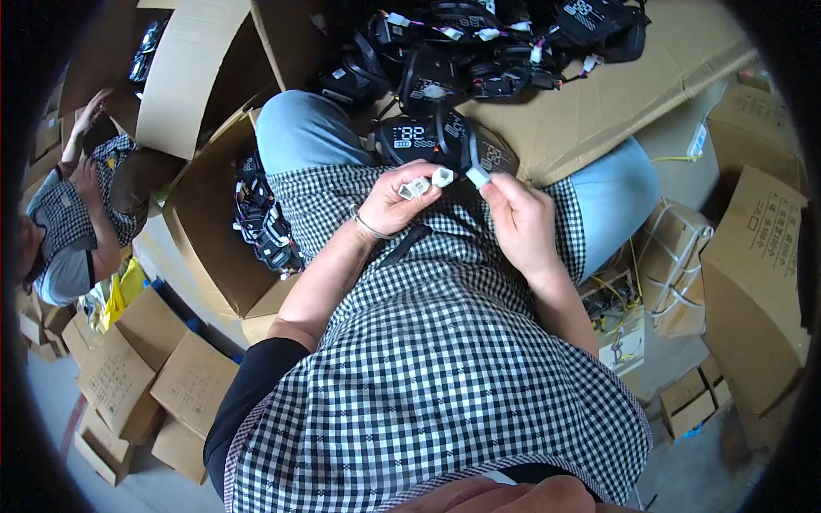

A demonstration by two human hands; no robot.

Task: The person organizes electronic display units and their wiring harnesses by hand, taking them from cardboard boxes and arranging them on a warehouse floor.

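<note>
While pinching white plugs (416,187) in the left hand (389,203) before a checked apron (428,359), also pinching a separate plug (478,176) in the right hand (523,221); apparently pairing connectors, probably needing alignment next.

On your left you have 1 co-worker (67,201) in a checked apron, with yellow plastic (126,289) near a jumble of brown cartons (195,376). On your right, 1 tied carton (671,227) in white straps (703,233) sits near a larger carton (761,256), above a small open carton (687,412).
</note>
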